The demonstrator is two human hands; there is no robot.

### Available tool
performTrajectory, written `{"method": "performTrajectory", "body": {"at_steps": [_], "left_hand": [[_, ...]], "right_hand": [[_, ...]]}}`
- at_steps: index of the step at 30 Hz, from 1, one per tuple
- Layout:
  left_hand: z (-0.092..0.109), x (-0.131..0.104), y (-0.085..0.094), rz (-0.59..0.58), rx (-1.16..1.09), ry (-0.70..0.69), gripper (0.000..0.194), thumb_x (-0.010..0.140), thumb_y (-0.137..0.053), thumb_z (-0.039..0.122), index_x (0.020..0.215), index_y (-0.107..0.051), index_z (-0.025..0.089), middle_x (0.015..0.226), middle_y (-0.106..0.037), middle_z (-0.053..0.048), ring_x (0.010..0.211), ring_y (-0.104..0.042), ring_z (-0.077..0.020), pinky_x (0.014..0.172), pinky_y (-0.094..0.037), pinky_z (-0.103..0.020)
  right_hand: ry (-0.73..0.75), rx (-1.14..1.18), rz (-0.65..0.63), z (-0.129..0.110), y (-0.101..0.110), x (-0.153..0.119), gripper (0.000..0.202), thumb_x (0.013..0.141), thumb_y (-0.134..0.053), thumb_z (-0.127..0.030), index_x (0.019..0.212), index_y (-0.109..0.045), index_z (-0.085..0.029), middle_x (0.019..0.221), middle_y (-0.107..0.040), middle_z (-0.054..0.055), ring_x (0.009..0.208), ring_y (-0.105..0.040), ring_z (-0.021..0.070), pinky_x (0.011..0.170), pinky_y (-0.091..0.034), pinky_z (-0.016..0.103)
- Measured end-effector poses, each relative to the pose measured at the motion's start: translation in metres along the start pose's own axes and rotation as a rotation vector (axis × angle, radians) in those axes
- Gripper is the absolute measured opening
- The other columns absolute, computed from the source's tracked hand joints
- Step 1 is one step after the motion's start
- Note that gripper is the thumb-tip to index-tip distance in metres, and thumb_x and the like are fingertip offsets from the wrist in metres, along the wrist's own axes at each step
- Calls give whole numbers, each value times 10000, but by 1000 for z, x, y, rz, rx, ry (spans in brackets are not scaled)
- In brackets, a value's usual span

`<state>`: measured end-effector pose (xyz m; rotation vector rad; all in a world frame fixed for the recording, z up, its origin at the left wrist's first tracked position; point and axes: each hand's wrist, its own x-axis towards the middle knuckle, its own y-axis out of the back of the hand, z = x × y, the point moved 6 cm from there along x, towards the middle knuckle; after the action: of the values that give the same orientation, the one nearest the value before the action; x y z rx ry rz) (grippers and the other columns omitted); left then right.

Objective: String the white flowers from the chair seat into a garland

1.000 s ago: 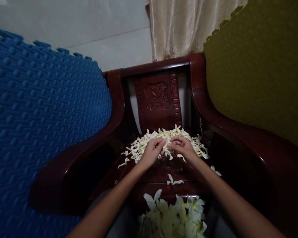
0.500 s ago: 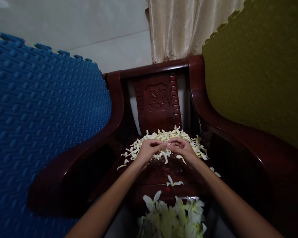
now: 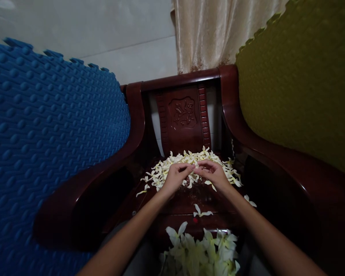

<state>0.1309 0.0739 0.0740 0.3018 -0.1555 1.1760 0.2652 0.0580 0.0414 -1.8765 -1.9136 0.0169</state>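
My left hand and my right hand meet above the wooden seat, fingertips almost touching. Both are closed in a pinch, thumb against fingers. Whatever sits between the fingertips is too small and dim to make out. Just behind and beneath them spreads a heap of white flowers with yellowish centres. A single flower lies nearer to me on the dark red seat. Closest to me, below my forearms, is a dense bunch of white flowers; what supports it is hidden.
The carved chair back rises behind the heap. Curved wooden armrests stand left and right. A blue foam mat flanks the left side, an olive one the right. A beige curtain hangs behind.
My hands stay pinched together over the heap, with only a slight shift of the fingers and wrists. The whole view has moved a little; the flowers lie as before.
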Motion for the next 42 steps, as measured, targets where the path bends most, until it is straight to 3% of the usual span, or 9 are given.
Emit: {"method": "performTrajectory", "body": {"at_steps": [4,14,17,21,29,38,42], "left_hand": [[0,0,-2,-34,-34,17,411,738,-658,520,767,-708,113,645,-578,-11,508,-460,-94,466,-400,-212],[2,-3,-5,-96,-157,128,437,722,-673,539,765,-709,106,618,-548,-1,536,-458,-80,515,-417,-203],[4,-3,-5,-107,-127,128,396,730,-688,499,808,-726,113,678,-601,-22,557,-535,-101,516,-452,-217],[2,-2,-3,-76,-109,136,343,715,-723,421,885,-730,123,805,-678,-62,621,-626,-148,530,-507,-244],[3,-1,2,26,-35,60,336,671,-739,420,774,-729,100,620,-647,-23,525,-593,-132,498,-536,-252],[7,-3,8,77,-17,66,347,612,-793,420,730,-735,99,625,-681,-49,541,-618,-145,518,-528,-244],[6,-2,9,90,22,20,328,615,-792,408,720,-733,103,618,-673,-51,538,-591,-138,488,-494,-228]], "right_hand": [[30,-18,38,-2,2,-1,321,565,-852,-337,798,-684,-191,654,-584,-25,512,-484,92,463,-366,223],[47,-41,68,-2,6,-1,294,588,-842,-337,818,-721,-200,670,-606,-16,512,-476,90,454,-362,224],[32,-33,90,-1,8,0,299,595,-840,-343,828,-725,-195,688,-638,-1,536,-499,98,467,-367,221],[33,-35,125,-1,11,1,326,590,-839,-371,834,-718,-191,680,-639,2,527,-499,108,460,-368,230],[38,-80,107,-3,7,-1,330,585,-831,-406,801,-697,-196,678,-586,-12,500,-462,92,436,-346,220],[32,-115,130,-7,7,-2,346,583,-828,-408,814,-710,-178,743,-629,14,498,-453,95,455,-357,241],[10,-102,57,-9,1,-3,344,606,-809,-426,824,-708,-180,723,-619,10,482,-440,94,451,-358,245]]}}
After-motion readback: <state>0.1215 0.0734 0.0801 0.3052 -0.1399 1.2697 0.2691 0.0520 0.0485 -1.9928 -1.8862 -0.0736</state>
